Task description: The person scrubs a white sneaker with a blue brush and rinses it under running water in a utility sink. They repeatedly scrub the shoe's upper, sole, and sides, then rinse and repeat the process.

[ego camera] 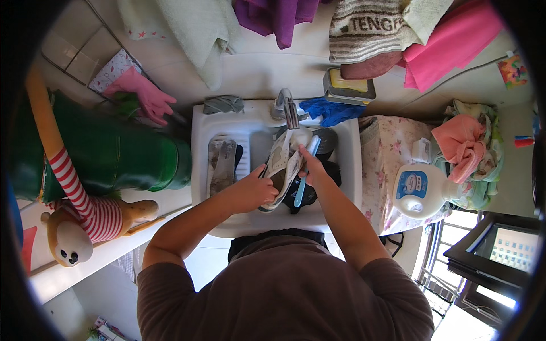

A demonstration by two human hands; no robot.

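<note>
Over the white ceramic sink (349, 179), my left hand (254, 189) grips the heel end of a pale sneaker (279, 160). The shoe's toe lies below the metal faucet (291, 111). My right hand (312, 166) holds a light-blue brush (300, 192), its bristle end against the shoe's right side near the toe. Beneath and beside the shoe are a dark shoe sole (327, 140) and black wet items I cannot make out. A pair of insoles (222, 164) rests on the ribbed ledge at the sink's left.
A grey cloth (223, 105), a blue cloth (326, 111) and a soap box (349, 85) sit along the sink's back. To the right, a white detergent jug (420, 192) lies on a floral cover (377, 170). A green barrel (115, 145) and a plush monkey (102, 217) are at left.
</note>
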